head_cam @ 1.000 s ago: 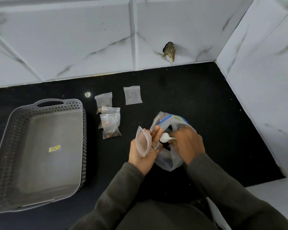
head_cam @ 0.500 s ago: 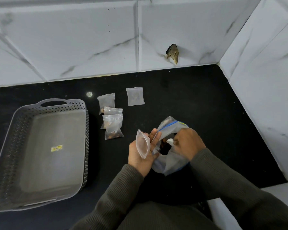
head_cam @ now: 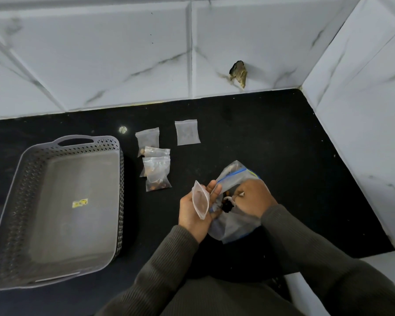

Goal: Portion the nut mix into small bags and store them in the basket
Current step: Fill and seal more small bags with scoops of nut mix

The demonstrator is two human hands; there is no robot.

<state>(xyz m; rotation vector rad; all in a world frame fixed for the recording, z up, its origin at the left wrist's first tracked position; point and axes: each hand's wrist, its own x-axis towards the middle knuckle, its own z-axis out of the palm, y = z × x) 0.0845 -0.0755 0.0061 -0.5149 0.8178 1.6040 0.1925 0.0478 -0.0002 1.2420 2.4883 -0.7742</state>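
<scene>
The person wears a long-sleeved knit top in a dark, muted olive-grey. The left sleeve (head_cam: 160,267) and the right sleeve (head_cam: 317,254) share the same fine ribbed texture, with narrow ridges running lengthwise along each arm. Each sleeve ends at the wrist in a plain edge of the same knit, without a contrasting cuff. The left hand (head_cam: 192,213) and the right hand (head_cam: 253,197) are bare beyond those edges. The same dark ribbed fabric covers the torso (head_cam: 217,297) at the bottom of the view, where it looks darker in shadow.
</scene>
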